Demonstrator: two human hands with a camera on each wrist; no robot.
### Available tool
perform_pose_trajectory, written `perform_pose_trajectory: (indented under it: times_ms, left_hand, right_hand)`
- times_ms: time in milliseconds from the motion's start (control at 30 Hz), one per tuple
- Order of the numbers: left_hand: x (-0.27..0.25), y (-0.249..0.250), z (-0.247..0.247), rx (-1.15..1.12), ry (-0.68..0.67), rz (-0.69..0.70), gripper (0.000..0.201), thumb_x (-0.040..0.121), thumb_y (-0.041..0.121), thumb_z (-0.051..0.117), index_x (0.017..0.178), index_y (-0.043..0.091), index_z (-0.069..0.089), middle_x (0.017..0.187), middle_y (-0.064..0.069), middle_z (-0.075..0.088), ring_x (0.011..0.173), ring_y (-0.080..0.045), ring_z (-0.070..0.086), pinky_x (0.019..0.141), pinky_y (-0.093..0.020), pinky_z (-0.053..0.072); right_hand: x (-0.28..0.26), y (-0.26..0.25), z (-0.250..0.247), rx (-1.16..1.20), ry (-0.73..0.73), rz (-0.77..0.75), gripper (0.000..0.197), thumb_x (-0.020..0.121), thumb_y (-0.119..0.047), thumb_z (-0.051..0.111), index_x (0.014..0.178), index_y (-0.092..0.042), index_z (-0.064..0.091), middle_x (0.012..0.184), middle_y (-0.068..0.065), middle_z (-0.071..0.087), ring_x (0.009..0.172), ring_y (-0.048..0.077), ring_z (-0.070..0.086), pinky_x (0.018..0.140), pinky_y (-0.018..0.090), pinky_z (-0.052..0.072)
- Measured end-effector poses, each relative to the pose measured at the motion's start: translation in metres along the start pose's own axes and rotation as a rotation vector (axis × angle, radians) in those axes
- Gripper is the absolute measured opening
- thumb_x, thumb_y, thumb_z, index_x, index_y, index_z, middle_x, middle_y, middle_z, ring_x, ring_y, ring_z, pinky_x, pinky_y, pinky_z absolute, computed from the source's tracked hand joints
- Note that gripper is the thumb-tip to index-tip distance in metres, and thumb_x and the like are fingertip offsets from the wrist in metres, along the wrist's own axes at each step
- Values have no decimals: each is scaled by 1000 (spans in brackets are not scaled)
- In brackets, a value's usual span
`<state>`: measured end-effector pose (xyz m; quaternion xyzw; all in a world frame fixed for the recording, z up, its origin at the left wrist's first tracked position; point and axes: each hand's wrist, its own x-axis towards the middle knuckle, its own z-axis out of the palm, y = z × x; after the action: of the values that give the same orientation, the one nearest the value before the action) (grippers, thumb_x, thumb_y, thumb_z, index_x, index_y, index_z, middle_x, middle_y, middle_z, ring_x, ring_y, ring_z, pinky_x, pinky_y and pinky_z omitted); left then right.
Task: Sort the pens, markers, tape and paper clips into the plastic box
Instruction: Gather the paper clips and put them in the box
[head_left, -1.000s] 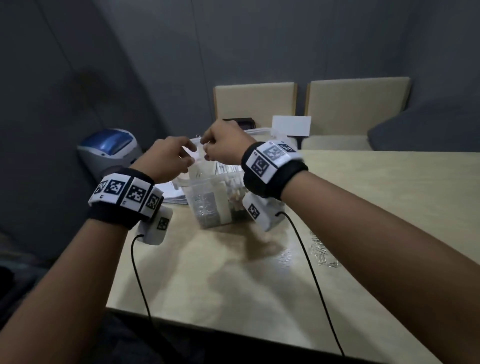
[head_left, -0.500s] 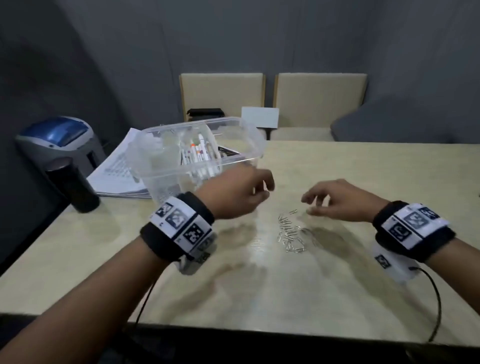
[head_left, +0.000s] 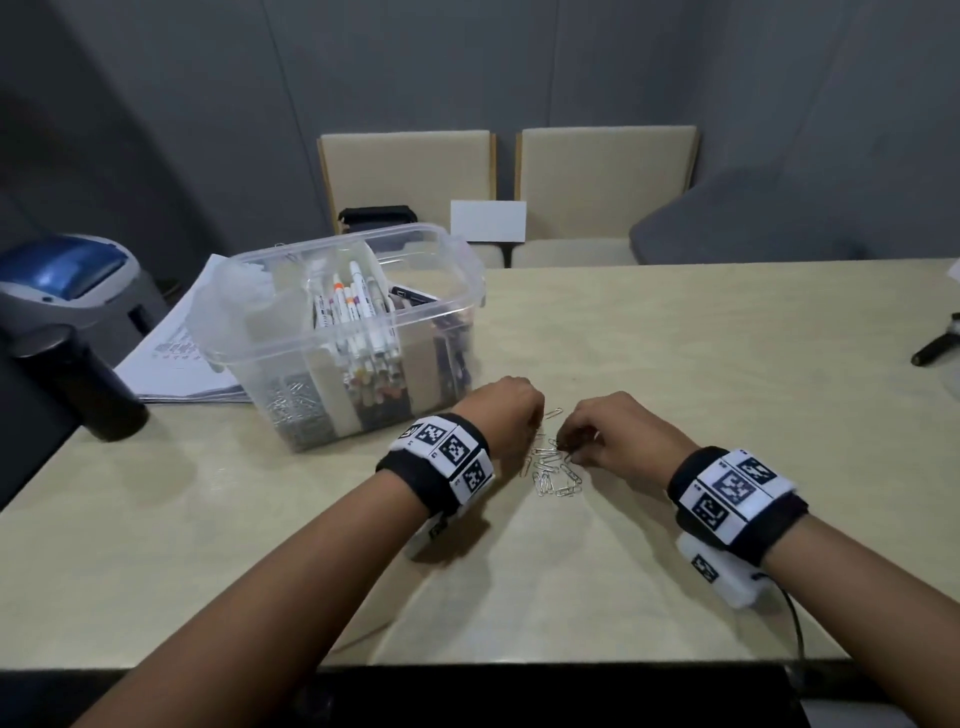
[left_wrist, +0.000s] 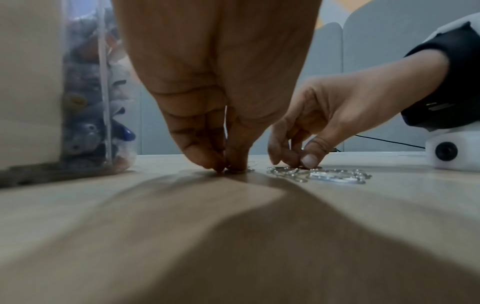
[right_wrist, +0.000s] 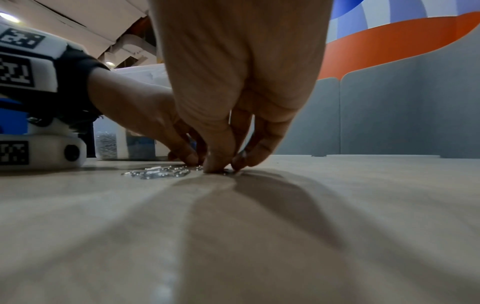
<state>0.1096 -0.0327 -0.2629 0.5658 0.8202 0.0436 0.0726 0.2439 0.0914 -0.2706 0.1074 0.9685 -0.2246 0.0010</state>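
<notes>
A small pile of silver paper clips (head_left: 553, 467) lies on the beige table (head_left: 675, 338), right of the clear plastic box (head_left: 260, 338). The box holds markers (head_left: 358, 312) in its middle part, paper clips (head_left: 298, 410) in its front left part and dark pens (head_left: 452, 348) on the right. My left hand (head_left: 537, 428) is at the pile's left edge, fingertips (left_wrist: 213, 162) pinched together on a clip against the table. My right hand (head_left: 569, 447) is at the pile's right edge, thumb (right_wrist: 217, 164) and fingers pinching clips on the tabletop.
A stack of papers (head_left: 176, 358) and a black cylinder (head_left: 88, 389) sit left of the box, with a grey and blue machine (head_left: 67, 280) behind them. Two chairs (head_left: 410, 171) stand beyond the table. A black object (head_left: 935, 348) lies at the right edge.
Both hands left the top of the box, swung right and came down to the clip pile. Their fingers were spread half a second ago and now pinch on the clips.
</notes>
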Motion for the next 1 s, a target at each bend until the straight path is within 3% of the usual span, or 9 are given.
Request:
perform_pose_trajectory:
  times_ms: [133,300,400,533,633,733,800,900,1000]
  left_hand:
    - [0,-2,3,-48,-23,-33,24,86,9,55,109,15,62,107,-8,65,100,-26,60,79,-33,49]
    - [-3,2,5,-21,-119,-60,21,85,10,53,106,9,57,106,-14,61,98,-31,60,83,-41,52]
    - [-13,4,-5,-48,-100,-43,22,86,6,51,107,7,57,110,-14,60,102,-29,57,86,-37,49]
    - [-45,-9,-52,-148,126,-15,27,83,-4,49,104,11,58,102,-5,60,95,-19,53,79,-26,42]
    - [-79,-31,-109,-169,400,-54,27,83,-6,51,98,13,61,92,1,59,85,-14,50,71,-19,35]
    - [-116,-68,-157,-55,585,-169,21,84,-4,55,96,11,65,88,1,61,82,-16,54,74,-22,38]
    - [-132,-96,-171,47,550,-280,19,84,-3,58,95,9,68,91,-5,66,88,-23,59,79,-28,42]
    - [-146,-127,-168,91,371,-415,17,85,5,64,99,10,73,92,-8,70,89,-24,62,80,-27,44]
    - [-155,-145,-160,17,436,-473,24,85,10,67,108,12,71,98,-7,70,85,-20,62,83,-31,47]
  right_hand:
    - [0,-7,0,-35,-16,46,27,81,-3,65,97,-24,68,81,-5,66,76,11,60,71,30,52]
    - [-4,-10,2,-32,-98,89,25,84,-6,52,103,-23,48,95,1,60,85,20,58,74,41,51]
    - [-2,-9,3,-30,-66,83,32,83,-2,51,107,-22,48,98,-1,54,92,19,52,76,35,46]
    - [7,-9,2,-16,81,26,37,81,-5,64,111,-24,54,95,-8,43,82,4,46,73,22,39]
    - [12,-20,-3,43,204,-62,37,79,9,56,106,-16,63,93,-5,48,77,0,51,71,21,44]
    - [22,-49,-18,110,431,-171,25,85,7,59,101,-10,67,91,1,57,73,7,59,72,27,53]
    - [35,-79,-33,175,523,-271,17,84,1,67,98,-9,68,89,2,61,71,12,63,72,29,56]
    - [59,-137,-54,224,572,-420,15,81,-2,72,94,-8,68,86,0,66,72,14,64,74,27,55]
    - [86,-200,-64,323,496,-459,11,87,-5,67,97,-8,69,89,1,69,76,9,67,72,20,55]
